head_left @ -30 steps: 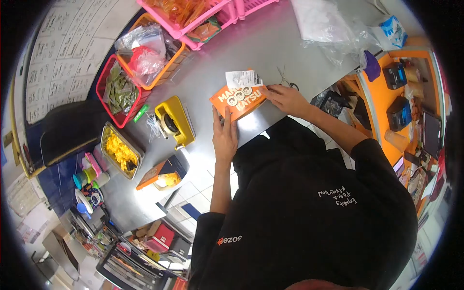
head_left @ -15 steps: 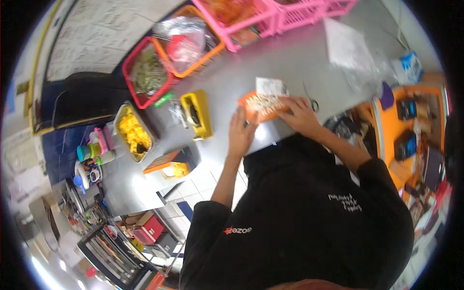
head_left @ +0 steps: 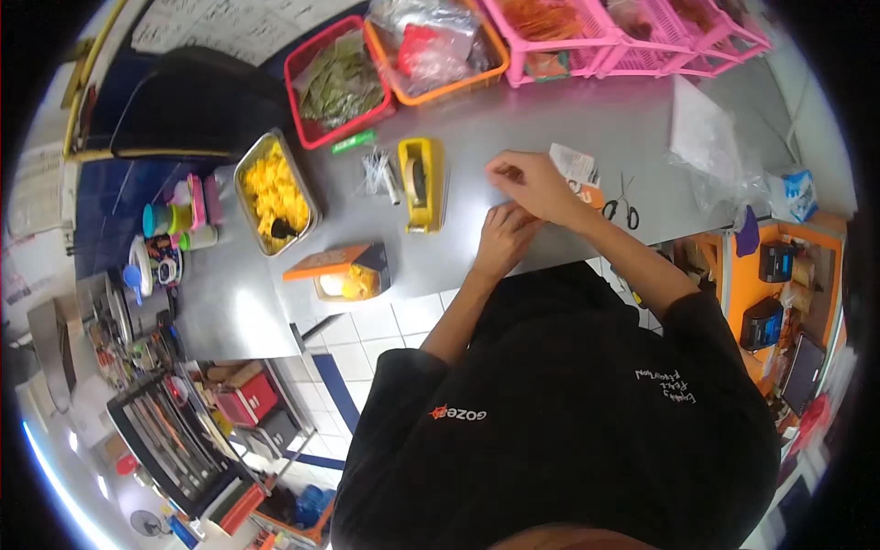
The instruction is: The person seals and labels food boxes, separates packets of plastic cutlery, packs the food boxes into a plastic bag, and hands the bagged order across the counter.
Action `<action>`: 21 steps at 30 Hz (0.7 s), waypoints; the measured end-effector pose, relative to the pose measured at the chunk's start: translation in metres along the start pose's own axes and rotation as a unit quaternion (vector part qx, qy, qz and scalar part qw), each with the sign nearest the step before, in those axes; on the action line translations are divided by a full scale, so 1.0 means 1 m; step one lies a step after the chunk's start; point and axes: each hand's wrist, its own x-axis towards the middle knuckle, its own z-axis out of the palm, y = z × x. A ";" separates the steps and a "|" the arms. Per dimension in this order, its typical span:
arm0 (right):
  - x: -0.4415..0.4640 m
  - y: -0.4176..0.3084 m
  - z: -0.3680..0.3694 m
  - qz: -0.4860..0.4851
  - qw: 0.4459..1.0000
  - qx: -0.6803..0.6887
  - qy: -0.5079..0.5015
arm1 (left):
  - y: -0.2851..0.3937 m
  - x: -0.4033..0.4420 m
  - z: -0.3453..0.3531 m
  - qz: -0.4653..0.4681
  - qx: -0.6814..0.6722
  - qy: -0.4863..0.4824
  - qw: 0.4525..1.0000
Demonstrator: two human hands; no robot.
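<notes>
On the steel worktable (head_left: 513, 115): orange carton (head_left: 589, 195) with paper receipt (head_left: 573, 164), partly behind my right forearm (head_left: 625, 260), best lifted clear. Right hand (head_left: 534, 186), half-curled; left hand (head_left: 502, 240), bent close below; contents, I cannot tell.

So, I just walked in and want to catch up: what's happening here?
A person has their left hand and right hand close together at a metal table. Whether they hold anything is unclear. Beside them, partly hidden, is an orange box with a white slip. An open food box sits near a yellow tape dispenser.
</notes>
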 end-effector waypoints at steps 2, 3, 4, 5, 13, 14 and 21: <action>0.007 0.000 0.045 0.121 0.971 0.181 -0.096 | 0.008 -0.015 0.000 -0.037 -0.017 0.002 0.999; 0.005 -0.001 0.067 0.127 0.970 0.181 -0.099 | 0.011 -0.025 -0.003 -0.065 -0.032 0.002 0.997; 0.003 -0.003 0.089 0.168 0.959 0.200 -0.108 | 0.015 -0.035 -0.016 -0.067 -0.037 0.000 0.997; 0.003 -0.004 0.107 0.207 0.947 0.218 -0.111 | 0.018 -0.047 -0.032 -0.080 -0.055 -0.004 0.995; 0.011 -0.015 0.172 0.428 0.862 0.270 -0.037 | -0.023 -0.088 -0.118 -0.368 -0.219 0.246 0.869; 0.011 -0.013 0.174 0.430 0.861 0.268 -0.025 | -0.037 -0.090 -0.117 -0.355 -0.207 0.204 0.889; 0.001 -0.059 0.178 0.406 0.880 0.240 0.052 | -0.087 -0.110 -0.109 -0.334 -0.200 0.140 0.910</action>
